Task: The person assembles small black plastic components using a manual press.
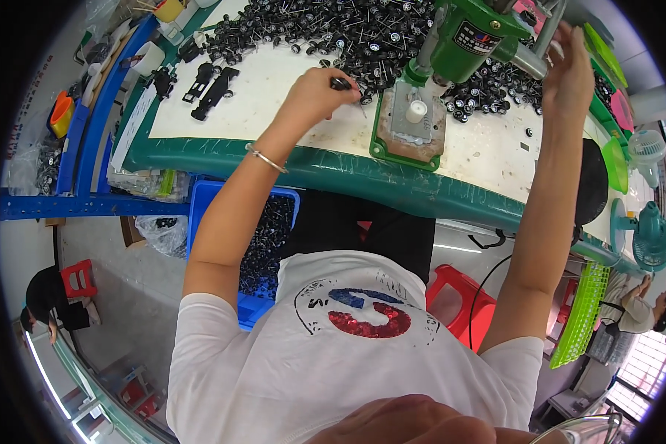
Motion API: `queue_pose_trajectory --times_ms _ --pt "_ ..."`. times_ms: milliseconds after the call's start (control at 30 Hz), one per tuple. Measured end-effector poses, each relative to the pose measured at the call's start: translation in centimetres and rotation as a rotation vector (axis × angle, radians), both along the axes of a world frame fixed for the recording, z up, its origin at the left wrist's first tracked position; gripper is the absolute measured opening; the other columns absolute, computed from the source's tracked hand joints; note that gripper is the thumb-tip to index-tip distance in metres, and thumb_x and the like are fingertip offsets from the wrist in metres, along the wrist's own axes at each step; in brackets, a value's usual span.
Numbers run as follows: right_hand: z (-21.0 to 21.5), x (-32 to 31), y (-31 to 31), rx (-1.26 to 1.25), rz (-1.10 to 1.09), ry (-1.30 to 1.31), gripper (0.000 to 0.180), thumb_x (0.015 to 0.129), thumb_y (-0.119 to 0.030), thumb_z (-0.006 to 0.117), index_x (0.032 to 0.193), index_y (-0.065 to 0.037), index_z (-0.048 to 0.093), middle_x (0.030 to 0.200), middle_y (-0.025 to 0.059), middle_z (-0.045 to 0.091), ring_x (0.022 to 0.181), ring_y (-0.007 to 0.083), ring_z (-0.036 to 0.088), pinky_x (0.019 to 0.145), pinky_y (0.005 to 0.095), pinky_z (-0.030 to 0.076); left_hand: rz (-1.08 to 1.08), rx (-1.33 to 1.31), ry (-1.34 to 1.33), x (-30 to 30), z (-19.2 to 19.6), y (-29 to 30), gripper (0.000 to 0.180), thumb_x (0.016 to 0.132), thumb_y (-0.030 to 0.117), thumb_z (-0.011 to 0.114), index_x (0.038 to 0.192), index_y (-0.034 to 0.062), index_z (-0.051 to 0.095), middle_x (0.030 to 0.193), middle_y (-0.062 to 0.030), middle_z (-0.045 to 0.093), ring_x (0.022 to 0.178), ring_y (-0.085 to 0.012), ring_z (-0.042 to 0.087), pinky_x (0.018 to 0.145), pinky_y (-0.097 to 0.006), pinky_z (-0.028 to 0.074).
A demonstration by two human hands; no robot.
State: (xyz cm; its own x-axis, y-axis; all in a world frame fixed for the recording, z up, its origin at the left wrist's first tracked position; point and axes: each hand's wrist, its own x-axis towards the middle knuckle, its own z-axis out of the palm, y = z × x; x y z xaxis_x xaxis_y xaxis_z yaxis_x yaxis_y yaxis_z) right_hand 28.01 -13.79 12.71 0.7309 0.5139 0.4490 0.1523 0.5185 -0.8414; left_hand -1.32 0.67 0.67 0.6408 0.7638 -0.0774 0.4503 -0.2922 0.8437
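Note:
My left hand (320,95) is closed in a pinch on a small black wheel with a thin metal axle (340,83), just left of the press base. On the base (408,122) of a green hand press (462,41), a white round fixture (416,111) stands on a metal plate beneath the press head. At the press's right side, my right hand (567,78) is raised with its fingers curled at the metal lever (550,29). Part of that grip is hidden. A heap of black wheels on axles (296,26) spreads behind my left hand and the press.
Black toy car chassis (214,94) lie at the left of the white work surface (181,122). Below the table's green edge (333,166) is a blue bin (203,198) with many small black parts. A red stool (462,307) and green fan (651,237) are to the right.

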Motion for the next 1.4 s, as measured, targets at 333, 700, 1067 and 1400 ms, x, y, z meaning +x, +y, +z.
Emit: queue_pose_trajectory --times_ms 333,700,1067,1400 --pt "-12.2 -0.5 -4.4 -0.597 -0.08 -0.124 0.025 0.09 -0.027 0.063 0.099 -0.004 0.066 0.079 0.0027 0.064 0.059 0.0076 0.057 0.048 0.0216 0.043 0.029 0.541 0.234 0.9 -1.5 -0.9 0.023 0.075 0.022 0.071 0.096 0.0128 0.071 0.081 -0.0119 0.07 0.069 -0.0264 0.066 0.064 -0.035 0.052" --pt "-16.7 -2.3 -3.9 -0.925 -0.263 -0.791 0.027 0.088 -0.028 0.064 0.107 -0.01 0.066 0.094 0.0036 0.063 0.068 0.018 0.058 0.064 0.0326 0.047 0.173 -0.743 -0.65 -0.3 -0.5 0.1 0.024 0.079 -0.002 0.055 0.103 -0.0043 0.057 0.099 -0.019 0.068 0.059 -0.0102 0.06 0.039 -0.017 0.028" --pt "-15.9 -3.1 -3.8 -0.751 -0.121 -0.349 0.023 0.085 -0.016 0.069 0.103 -0.003 0.063 0.09 0.0045 0.066 0.072 0.0116 0.059 0.066 0.0266 0.047 0.019 -0.602 -0.49 0.9 0.8 -2.5 0.019 0.079 0.009 0.072 0.096 0.0006 0.068 0.081 -0.0056 0.07 0.066 -0.0026 0.058 0.046 -0.018 0.025" --pt "-13.3 -10.3 -1.6 -0.606 0.176 -0.435 0.025 0.086 -0.02 0.068 0.104 -0.003 0.066 0.097 0.0073 0.06 0.084 0.017 0.06 0.074 0.0303 0.048 0.039 -0.438 -0.47 2.8 1.2 -4.3 0.027 0.076 0.013 0.079 0.097 0.0008 0.067 0.073 -0.0001 0.064 0.062 -0.0045 0.055 0.048 -0.017 0.032"
